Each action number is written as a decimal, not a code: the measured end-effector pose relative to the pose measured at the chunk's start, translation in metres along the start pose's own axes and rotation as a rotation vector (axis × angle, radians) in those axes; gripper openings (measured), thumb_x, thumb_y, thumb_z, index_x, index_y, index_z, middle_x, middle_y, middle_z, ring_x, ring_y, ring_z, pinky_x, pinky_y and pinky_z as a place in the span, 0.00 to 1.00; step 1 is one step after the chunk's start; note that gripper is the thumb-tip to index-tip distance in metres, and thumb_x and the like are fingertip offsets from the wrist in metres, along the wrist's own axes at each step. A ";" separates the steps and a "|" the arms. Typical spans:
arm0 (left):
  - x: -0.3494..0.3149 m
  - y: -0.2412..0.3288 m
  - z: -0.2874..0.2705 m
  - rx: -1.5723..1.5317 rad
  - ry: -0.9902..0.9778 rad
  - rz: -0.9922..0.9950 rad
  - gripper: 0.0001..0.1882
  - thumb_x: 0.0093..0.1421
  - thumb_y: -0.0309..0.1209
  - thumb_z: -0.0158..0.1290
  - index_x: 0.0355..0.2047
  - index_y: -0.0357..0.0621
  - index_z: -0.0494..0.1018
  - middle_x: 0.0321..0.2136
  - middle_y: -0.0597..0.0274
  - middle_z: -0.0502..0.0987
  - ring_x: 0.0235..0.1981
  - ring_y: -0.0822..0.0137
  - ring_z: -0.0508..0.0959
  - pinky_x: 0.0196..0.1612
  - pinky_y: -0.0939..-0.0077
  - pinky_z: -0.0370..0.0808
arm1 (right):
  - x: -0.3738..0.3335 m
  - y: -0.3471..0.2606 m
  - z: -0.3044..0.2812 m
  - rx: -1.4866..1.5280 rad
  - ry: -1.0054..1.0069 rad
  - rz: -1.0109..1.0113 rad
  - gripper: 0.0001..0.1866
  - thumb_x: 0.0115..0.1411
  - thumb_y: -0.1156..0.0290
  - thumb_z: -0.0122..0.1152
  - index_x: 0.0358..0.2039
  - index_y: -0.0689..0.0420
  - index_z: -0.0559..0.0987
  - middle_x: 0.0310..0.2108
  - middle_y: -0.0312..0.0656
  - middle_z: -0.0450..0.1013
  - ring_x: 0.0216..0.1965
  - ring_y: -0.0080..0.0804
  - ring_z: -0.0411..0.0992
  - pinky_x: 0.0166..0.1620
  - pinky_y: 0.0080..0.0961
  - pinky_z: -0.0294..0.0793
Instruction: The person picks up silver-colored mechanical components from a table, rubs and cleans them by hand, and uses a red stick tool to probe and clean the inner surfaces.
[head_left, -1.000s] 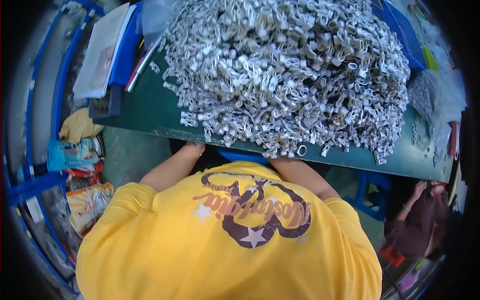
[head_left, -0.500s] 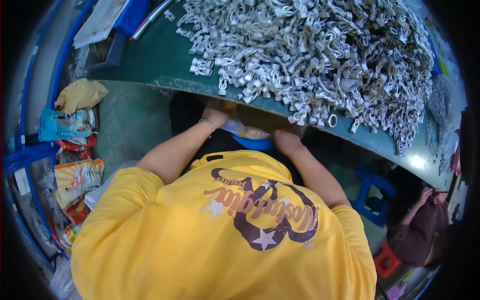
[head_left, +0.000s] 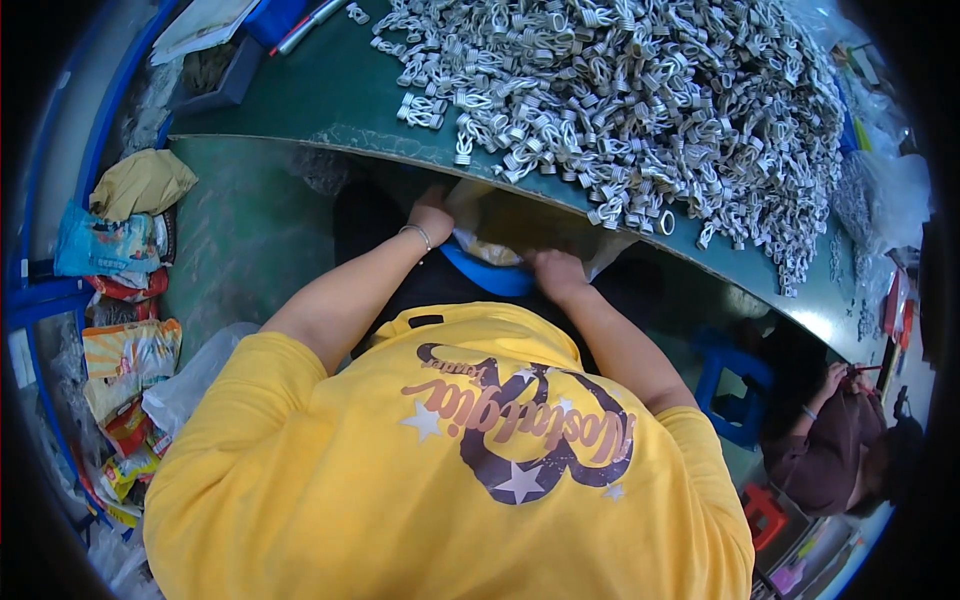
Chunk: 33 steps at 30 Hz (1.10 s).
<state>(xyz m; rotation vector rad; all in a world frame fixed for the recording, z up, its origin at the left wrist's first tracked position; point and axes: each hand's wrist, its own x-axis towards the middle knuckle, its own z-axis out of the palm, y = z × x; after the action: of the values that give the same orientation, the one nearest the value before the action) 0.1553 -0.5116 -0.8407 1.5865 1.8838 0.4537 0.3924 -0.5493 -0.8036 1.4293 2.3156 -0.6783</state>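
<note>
left hand [head_left: 432, 217] and right hand [head_left: 560, 274] at plastic [head_left: 466, 207], hold of fingers [head_left: 538, 260] unclear, lettered yellow shirt [head_left: 450, 460]

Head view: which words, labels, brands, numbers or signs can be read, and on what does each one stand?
Wording is located here, not copied.
Yellow shirt: large lettering, readable, upside down in this view.
Blue package: small print, too blurred to read.
Orange-and-white package: print too small to read.
White papers: no writing can be made out.
</note>
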 end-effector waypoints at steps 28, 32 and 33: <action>-0.164 0.322 -0.160 -1.443 -1.572 0.600 0.18 0.46 0.40 0.59 0.27 0.37 0.70 0.26 0.58 0.73 0.29 0.69 0.73 0.30 0.77 0.69 | -0.107 -0.022 -0.064 0.798 0.673 -0.169 0.12 0.45 0.78 0.62 0.33 0.62 0.75 0.32 0.46 0.72 0.34 0.43 0.70 0.39 0.27 0.70; -0.163 0.320 -0.181 -1.156 -1.730 0.808 0.36 0.42 0.52 0.60 0.44 0.38 0.66 0.45 0.54 0.68 0.44 0.57 0.69 0.45 0.72 0.69 | -0.131 -0.004 -0.090 0.777 1.090 -0.005 0.08 0.48 0.83 0.57 0.31 0.64 0.74 0.28 0.43 0.70 0.28 0.29 0.69 0.34 0.18 0.69; -0.164 0.321 -0.177 -1.145 -1.631 0.851 0.35 0.42 0.51 0.60 0.43 0.38 0.67 0.44 0.54 0.68 0.43 0.58 0.69 0.44 0.72 0.69 | -0.132 0.004 -0.093 0.849 1.189 0.051 0.08 0.48 0.83 0.57 0.32 0.65 0.74 0.28 0.43 0.69 0.28 0.28 0.69 0.34 0.17 0.68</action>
<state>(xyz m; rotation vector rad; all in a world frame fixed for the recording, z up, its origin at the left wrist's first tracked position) 0.2940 -0.5778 -0.4691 1.0516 -0.3440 0.2589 0.4504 -0.5939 -0.6600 2.8638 2.8901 -1.0555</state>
